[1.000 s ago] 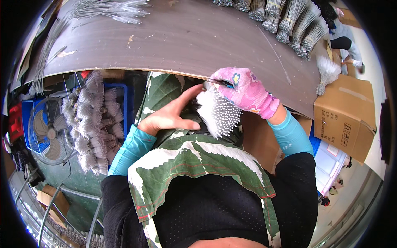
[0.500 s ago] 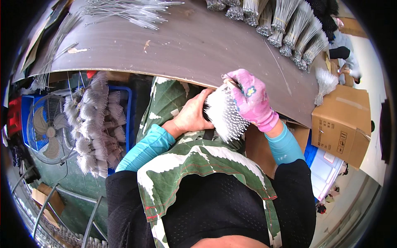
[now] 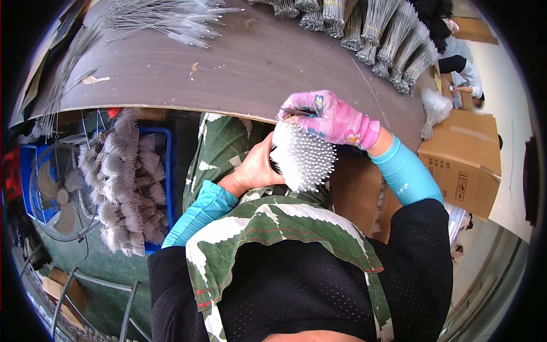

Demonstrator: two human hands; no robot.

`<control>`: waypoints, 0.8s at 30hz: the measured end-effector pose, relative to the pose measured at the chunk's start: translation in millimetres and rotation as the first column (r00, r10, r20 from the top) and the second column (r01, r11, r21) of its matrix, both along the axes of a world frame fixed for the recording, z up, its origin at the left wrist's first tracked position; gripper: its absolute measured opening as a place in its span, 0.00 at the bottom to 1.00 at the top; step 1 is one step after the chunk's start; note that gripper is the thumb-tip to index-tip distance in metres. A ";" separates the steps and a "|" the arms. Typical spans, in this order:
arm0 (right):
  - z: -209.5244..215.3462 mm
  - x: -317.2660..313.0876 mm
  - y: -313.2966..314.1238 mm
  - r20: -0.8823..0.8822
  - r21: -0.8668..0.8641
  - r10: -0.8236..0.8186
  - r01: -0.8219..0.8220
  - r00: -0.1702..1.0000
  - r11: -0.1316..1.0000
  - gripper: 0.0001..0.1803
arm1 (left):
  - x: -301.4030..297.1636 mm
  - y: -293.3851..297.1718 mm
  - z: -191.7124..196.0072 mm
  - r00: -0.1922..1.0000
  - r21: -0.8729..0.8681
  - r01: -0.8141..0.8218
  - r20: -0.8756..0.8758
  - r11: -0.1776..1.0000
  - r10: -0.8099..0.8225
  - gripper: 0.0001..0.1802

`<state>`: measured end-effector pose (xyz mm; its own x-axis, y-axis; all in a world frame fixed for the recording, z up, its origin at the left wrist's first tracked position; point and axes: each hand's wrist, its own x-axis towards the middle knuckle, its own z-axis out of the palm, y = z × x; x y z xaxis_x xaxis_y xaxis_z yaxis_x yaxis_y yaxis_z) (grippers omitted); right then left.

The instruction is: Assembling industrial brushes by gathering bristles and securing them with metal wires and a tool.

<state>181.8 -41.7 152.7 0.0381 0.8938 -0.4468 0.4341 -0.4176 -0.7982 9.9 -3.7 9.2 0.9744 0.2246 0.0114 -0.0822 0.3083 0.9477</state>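
A thick bundle of thin wire brushes with white bristle tips (image 3: 305,159) is over my lap, its tips fanned toward me. My bare left hand (image 3: 259,168) is wrapped round its left side. My right hand (image 3: 327,117), in a pink flowered glove, is closed at the bundle's far upper edge, near the table edge. A thin dark strand shows by its fingertips, too small to name. The bundle's far end is hidden by the glove and the table edge.
The brown table (image 3: 239,68) holds loose wire brushes (image 3: 165,20) and several tied brush bundles (image 3: 393,40). Left stand a fan (image 3: 61,196) and a blue crate (image 3: 170,188) with white brush bundles (image 3: 122,176). A cardboard box (image 3: 461,159) is at right; another person (image 3: 470,74) is beyond.
My gloved right hand has moved left over the bundle's far edge and turned, its fingers now pointing left. The bundle has tilted slightly, with more bristle tips showing. The whole view has shifted a little.
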 end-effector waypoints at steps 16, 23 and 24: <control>50.9 -12.2 7.9 -0.053 0.793 -0.602 0.400 0.797 0.459 0.05 | -8.4 16.3 10.7 0.994 -0.253 0.001 -0.107 0.967 -0.029 0.47; -14.2 3.7 10.6 -0.058 0.892 -0.509 0.274 0.859 0.360 0.17 | -10.8 -1.5 14.1 0.939 -0.093 -0.064 -0.342 0.994 0.028 0.33; -31.5 12.0 16.6 -0.019 0.940 -0.374 0.144 0.927 0.311 0.21 | -11.9 -1.2 17.0 0.946 -0.091 -0.028 -0.323 0.995 -0.003 0.33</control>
